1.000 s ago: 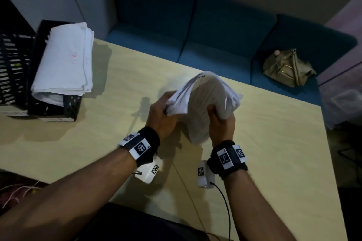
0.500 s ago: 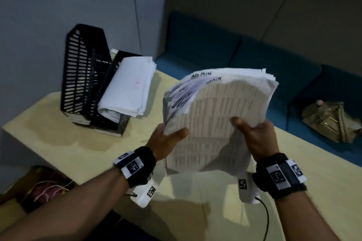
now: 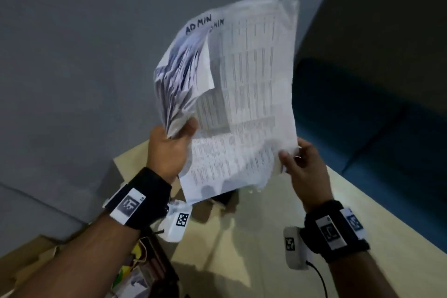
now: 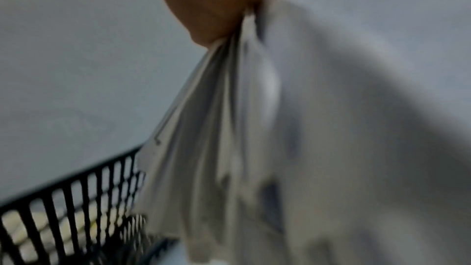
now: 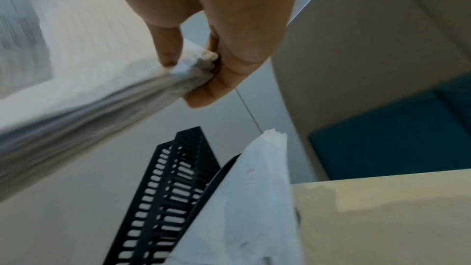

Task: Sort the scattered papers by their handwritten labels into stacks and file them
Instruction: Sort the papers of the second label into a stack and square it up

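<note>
A thick stack of printed papers (image 3: 244, 94) marked "ADMIN" by hand is held upright in the air above the table. My left hand (image 3: 169, 145) grips its lower left edge, where the sheets fan apart (image 4: 229, 128). My right hand (image 3: 297, 159) pinches the lower right corner of the stack (image 5: 188, 72) between thumb and fingers. Below stands a black mesh file rack (image 5: 178, 178) with a second white paper stack (image 5: 244, 198) leaning in it. In the head view the held papers hide the rack.
The light wooden table (image 3: 290, 213) lies under my hands, its far corner against a grey wall. A teal sofa (image 3: 387, 116) runs along the right. A bag with mixed items (image 3: 142, 271) sits low at the left beside the table.
Both hands have raised the ADMIN stack from the table to upright, and higher and further left over the rack. The head view has swung left, so the rack and beige handbag have left it.
</note>
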